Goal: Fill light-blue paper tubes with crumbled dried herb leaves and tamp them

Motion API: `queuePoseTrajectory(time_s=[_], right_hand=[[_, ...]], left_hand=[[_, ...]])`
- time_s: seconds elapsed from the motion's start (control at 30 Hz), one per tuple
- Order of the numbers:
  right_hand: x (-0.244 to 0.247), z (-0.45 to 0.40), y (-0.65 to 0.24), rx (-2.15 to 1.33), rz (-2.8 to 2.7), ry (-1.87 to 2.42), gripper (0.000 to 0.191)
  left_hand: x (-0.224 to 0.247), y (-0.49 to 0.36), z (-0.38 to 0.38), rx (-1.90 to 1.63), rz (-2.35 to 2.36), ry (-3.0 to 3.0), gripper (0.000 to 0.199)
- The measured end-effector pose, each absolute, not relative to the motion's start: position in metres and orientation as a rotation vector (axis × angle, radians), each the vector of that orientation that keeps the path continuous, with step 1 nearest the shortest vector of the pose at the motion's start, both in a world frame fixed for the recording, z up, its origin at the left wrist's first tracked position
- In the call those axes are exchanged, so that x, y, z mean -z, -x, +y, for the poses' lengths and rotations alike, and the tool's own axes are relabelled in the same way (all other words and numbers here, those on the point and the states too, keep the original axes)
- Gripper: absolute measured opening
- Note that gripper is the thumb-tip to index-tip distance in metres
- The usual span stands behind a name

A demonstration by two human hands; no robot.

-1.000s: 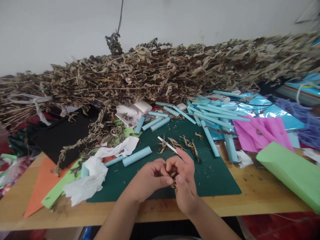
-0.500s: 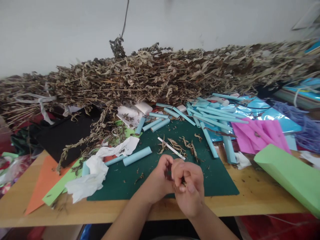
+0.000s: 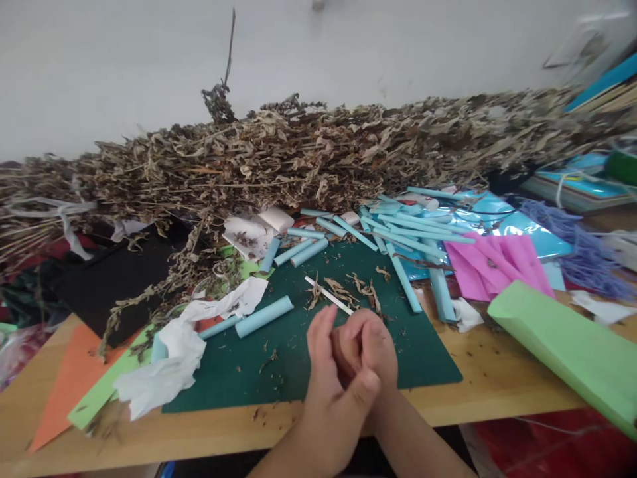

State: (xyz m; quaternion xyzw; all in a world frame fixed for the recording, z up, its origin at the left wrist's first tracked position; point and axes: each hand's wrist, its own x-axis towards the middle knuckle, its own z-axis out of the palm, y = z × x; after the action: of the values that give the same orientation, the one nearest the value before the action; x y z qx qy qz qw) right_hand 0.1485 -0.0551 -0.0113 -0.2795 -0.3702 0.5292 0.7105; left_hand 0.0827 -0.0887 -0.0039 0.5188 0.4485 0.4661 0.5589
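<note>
Cupped left hand [image 3: 331,392], loosely open, meets a curled right hand [image 3: 381,352], its grip hidden, at a green mat's [image 3: 223,385] near edge, as dried leaf scraps [image 3: 368,290] lie loose just beyond and blue paper tubes [image 3: 408,222], already rolled, lie far right.

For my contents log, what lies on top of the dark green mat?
On the mat lie blue rolls, a thin white stick and dried leaf scraps. The left hand and right hand block part of the near side; anything beneath cannot be seen.
</note>
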Motion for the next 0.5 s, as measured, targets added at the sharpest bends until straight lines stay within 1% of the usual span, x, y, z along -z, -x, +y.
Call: queuePoseTrajectory(time_s=[0.07,0.13,0.2,0.27,0.37,0.43,0.5], right_hand=[[0.011,-0.059,-0.143,-1.109,-0.877,0.663,0.028],[0.010,-0.061,-0.137,-1.028,-0.945,0.700,0.019],[0.009,-0.061,-0.132,-0.964,-1.024,0.703,0.014],[0.009,-0.060,-0.128,-0.927,-1.104,0.670,0.017],[0.011,-0.057,-0.123,-0.844,-1.207,0.647,0.026],[0.012,-0.055,-0.122,-0.789,-1.252,0.707,0.029],[0.013,-0.053,-0.123,-0.773,-1.263,0.796,0.032]], left_hand=[[0.001,-0.086,-0.080,-1.270,1.121,-1.154,0.056],[-0.003,-0.086,-0.070,-1.407,1.119,-1.124,0.047],[-0.009,-0.083,-0.059,-1.554,1.068,-1.202,0.045],[-0.012,-0.077,-0.051,-1.617,1.007,-1.318,0.046],[-0.011,-0.067,-0.045,-1.460,0.919,-1.408,0.050],[-0.007,-0.064,-0.047,-1.332,0.901,-1.403,0.054],[-0.003,-0.065,-0.054,-1.265,0.936,-1.396,0.054]])
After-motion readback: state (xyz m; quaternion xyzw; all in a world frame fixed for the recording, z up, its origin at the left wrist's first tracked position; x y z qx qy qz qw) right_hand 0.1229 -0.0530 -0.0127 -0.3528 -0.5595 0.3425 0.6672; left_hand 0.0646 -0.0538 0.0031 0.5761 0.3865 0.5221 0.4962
